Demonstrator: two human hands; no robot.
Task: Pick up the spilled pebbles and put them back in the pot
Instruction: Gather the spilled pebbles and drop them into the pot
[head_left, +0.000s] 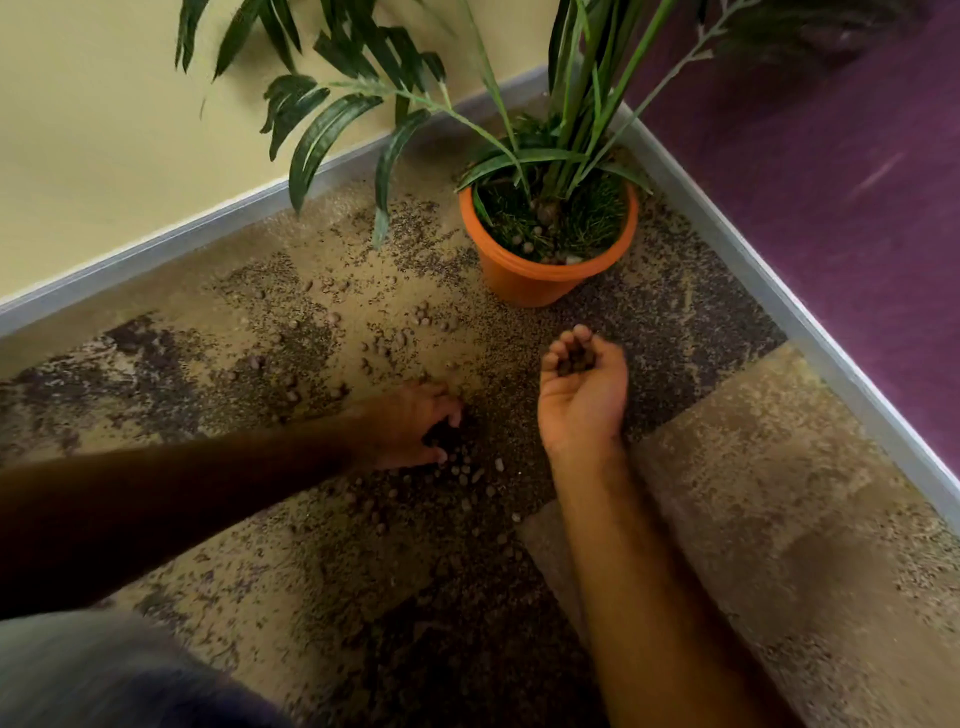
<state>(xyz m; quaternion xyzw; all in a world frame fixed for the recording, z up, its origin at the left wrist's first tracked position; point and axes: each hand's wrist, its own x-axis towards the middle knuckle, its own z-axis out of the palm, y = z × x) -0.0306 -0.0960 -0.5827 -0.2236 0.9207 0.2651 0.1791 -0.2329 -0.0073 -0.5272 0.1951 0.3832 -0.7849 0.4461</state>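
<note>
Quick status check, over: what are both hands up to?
Left hand down on carpet, gathering pebbles. Right hand cupped, palm up, holding some. Pot upright ahead; path unobstructed.

a handful of pebbles (574, 364) is cupped in the upturned right hand (582, 400) near the orange pot (540, 280). the left hand (410, 426) is lowered onto the carpet (753, 493), fingers curled among scattered pebbles (478, 475). more are strewn toward the wall (104, 130).

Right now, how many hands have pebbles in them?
2. The right hand is cupped palm-up near the orange pot, holding gathered pebbles. The left hand grips more on the carpet; its contents are mostly hidden in shadow.
</note>
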